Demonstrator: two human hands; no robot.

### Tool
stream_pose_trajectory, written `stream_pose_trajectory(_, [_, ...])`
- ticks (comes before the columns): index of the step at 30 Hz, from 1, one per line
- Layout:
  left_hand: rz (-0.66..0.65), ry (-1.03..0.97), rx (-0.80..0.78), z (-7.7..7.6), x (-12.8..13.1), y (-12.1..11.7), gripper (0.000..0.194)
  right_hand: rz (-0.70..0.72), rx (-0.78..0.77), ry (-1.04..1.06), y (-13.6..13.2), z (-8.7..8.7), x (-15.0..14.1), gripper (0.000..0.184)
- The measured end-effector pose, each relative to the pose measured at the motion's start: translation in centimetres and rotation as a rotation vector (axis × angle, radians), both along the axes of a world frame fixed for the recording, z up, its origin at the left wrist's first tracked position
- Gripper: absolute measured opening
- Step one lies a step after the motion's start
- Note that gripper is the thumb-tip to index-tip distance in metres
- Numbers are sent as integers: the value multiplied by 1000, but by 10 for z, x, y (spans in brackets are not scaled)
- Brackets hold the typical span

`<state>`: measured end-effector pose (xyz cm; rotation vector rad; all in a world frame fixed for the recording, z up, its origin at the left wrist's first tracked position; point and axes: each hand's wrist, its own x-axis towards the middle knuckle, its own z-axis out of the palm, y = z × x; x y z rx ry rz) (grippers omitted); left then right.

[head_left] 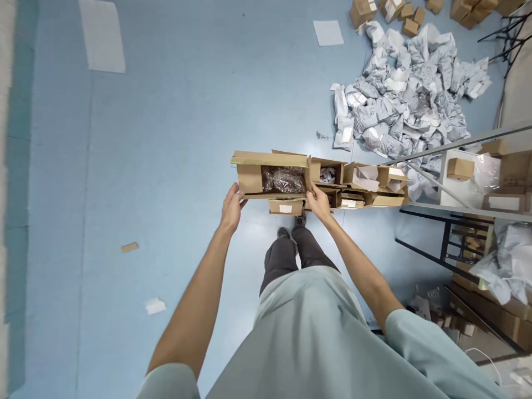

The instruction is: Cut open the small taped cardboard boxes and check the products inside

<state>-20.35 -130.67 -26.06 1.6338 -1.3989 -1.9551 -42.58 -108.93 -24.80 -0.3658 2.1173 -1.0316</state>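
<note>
An open cardboard box [253,178] with brown plastic-wrapped items [284,180] inside is held out in front of me above the blue floor. My left hand [231,208] grips its left end, fingers closed on the edge. At the box's right end my right hand [318,201] is closed on its lower corner. A row of smaller open cardboard boxes [361,184] runs to the right of it, touching it. Another small box [285,206] sits just under the held one.
A heap of grey mailer bags [409,94] lies on the floor at the upper right, with small cartons [409,16] beyond. Metal shelving [461,172] with boxes and bags stands at the right. Paper scraps [155,305] lie on the floor at left.
</note>
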Motion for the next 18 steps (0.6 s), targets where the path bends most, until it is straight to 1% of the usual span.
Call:
stream_pose_trajectory(2, [4, 9, 36, -28, -23, -24, 84, 4, 69, 5, -19, -18, -14, 59])
stream_pose_trajectory(5, [-24, 7, 94, -74, -53, -55, 88, -1, 114, 20, -40, -48, -29, 51])
stream_pose_trajectory(7, [-31, -3, 115, -106, -69, -71, 89, -9, 125, 24, -50, -72, -37, 51])
stream_pose_trajectory(9, [-28, -5, 132, -138, -82, -83, 90, -15, 140, 20, -58, -98, -41, 54])
stream_pose_trajectory(12, [-17, -7, 168, -183, -96, -94, 93, -43, 166, 15, -66, -139, -43, 63])
stream_pose_trajectory(14, [1, -12, 200, -208, -103, -96, 94, -66, 169, 14, -69, -163, -42, 67])
stream_pose_trajectory(16, [25, -21, 232, -229, -107, -96, 95, -79, 156, 2, -69, -182, -39, 69])
stream_pose_trajectory(18, [45, -50, 255, -244, -109, -96, 91, -80, 136, -8, -69, -194, -36, 72])
